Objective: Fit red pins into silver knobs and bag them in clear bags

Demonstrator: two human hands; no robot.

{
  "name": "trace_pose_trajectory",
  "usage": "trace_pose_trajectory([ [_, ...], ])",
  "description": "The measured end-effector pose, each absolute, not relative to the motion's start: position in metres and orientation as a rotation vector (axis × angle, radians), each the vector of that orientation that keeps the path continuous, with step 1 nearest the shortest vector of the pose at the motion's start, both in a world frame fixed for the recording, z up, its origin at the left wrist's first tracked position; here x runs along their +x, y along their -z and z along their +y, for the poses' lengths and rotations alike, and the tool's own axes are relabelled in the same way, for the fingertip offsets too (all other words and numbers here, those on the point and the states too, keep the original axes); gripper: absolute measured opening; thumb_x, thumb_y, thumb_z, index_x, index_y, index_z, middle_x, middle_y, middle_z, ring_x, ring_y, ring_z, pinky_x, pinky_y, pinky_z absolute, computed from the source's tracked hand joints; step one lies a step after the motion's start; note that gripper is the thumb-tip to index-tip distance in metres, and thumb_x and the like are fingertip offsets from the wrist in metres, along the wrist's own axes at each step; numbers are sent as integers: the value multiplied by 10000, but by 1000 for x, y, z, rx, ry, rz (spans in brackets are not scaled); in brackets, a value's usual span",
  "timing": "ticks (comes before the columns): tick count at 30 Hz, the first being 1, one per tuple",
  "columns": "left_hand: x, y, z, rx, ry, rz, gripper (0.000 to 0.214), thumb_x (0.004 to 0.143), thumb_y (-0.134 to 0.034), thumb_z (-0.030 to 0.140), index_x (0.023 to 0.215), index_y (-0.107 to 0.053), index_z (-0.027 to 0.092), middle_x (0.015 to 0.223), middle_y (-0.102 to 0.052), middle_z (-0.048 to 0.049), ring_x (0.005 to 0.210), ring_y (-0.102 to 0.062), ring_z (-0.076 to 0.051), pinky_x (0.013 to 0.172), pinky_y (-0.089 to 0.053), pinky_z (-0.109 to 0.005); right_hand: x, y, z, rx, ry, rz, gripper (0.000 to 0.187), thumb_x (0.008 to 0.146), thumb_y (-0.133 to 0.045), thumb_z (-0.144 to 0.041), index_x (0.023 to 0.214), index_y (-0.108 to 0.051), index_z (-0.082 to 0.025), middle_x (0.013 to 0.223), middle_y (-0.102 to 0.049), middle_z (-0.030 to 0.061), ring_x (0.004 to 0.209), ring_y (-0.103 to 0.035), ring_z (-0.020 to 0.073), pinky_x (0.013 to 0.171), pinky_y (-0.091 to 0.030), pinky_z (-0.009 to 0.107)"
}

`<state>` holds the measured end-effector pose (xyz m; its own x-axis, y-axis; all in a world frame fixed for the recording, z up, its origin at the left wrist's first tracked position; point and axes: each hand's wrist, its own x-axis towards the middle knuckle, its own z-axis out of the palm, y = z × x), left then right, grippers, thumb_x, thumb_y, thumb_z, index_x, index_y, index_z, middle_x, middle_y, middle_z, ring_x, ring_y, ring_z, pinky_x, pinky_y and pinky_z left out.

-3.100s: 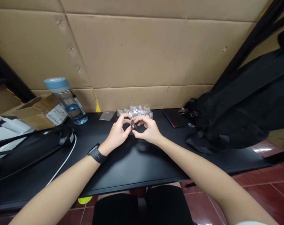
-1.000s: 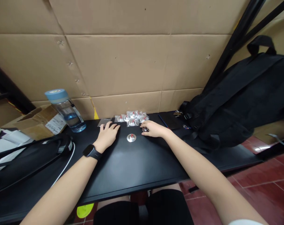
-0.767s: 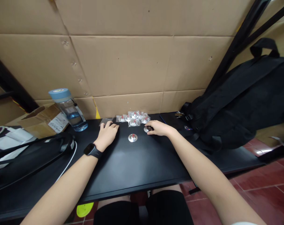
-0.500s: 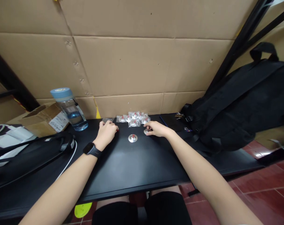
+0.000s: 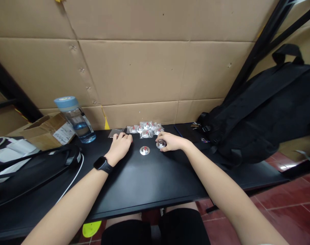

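My right hand point(image 5: 170, 141) pinches the rim of a small, shiny, domed metal disc point(image 5: 161, 144), much like a finger cymbal, with a dark spot at its centre. To its left, a similar disc point(image 5: 144, 150) with a red piece on top lies on the black table. My left hand point(image 5: 121, 144), a black watch on its wrist, is closed low over the table with fingers curled down. A bit of red shows by its fingertips; what it holds is mostly hidden. Just beyond it lies a flat clear plastic bag point(image 5: 115, 133).
Several bagged metal discs point(image 5: 146, 127) lie along the cardboard wall point(image 5: 134, 75). On the left stand a water bottle point(image 5: 79, 122), an open carton point(image 5: 46, 131) and a black bag point(image 5: 42, 170). A black backpack point(image 5: 267, 109) leans on the right, with keys point(image 5: 195, 125) nearby.
My left hand has shifted slightly right, uncovering more of the clear bag. In my right hand the disc has tilted so that more of its face shows.
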<state>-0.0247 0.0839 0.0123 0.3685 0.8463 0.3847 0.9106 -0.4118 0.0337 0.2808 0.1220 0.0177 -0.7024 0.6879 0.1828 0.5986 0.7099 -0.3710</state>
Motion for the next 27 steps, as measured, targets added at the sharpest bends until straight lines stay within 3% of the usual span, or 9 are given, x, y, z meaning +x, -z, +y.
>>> trace_pose_trajectory([
  [5, -24, -15, 88, -2460, 618, -1557, 218, 1003, -445, 267, 924, -643, 218, 956, -743, -87, 1048, -591, -270, 920, -277, -465, 282, -23, 121, -1017, -362, -2645, 447, 638, -766, -106, 1073, -765, -208, 1071, -743, 67, 986, -693, 257, 920, -520, 344],
  [10, -18, -22, 84, -2542, 797, -1743, 96, 915, -621, 300, 946, -690, 241, 960, -776, -29, 1015, -663, -243, 894, -332, -396, 274, -29, 116, -972, -302, -2547, 357, 683, -729, -109, 1025, -763, -205, 1030, -768, 59, 946, -707, 247, 871, -514, 333],
  [18, -15, -30, 81, -2625, 1004, -1818, 239, 936, -576, 427, 931, -744, 256, 954, -785, 0, 759, -683, -196, 803, -457, -331, 257, -27, 104, -878, -446, -2267, 537, 684, -735, -122, 1207, -696, -234, 1107, -758, 29, 958, -704, 199, 850, -525, 303],
  [21, -13, -28, 79, -2704, 1110, -1761, 258, 948, -553, 428, 932, -728, 240, 958, -777, -8, 777, -681, -194, 788, -485, -318, 249, -26, 100, -804, -464, -2181, 564, 695, -723, -141, 1250, -675, -235, 1183, -737, 55, 989, -702, 206, 812, -544, 307],
  [27, -4, -24, 75, -2790, 1313, -1565, 258, 965, -544, 427, 932, -686, 214, 1017, -725, -37, 942, -659, -202, 882, -500, -328, 238, -28, 90, -648, -455, -2085, 430, 726, -724, -180, 1153, -698, -225, 1189, -719, 74, 1075, -678, 229, 806, -565, 327],
])
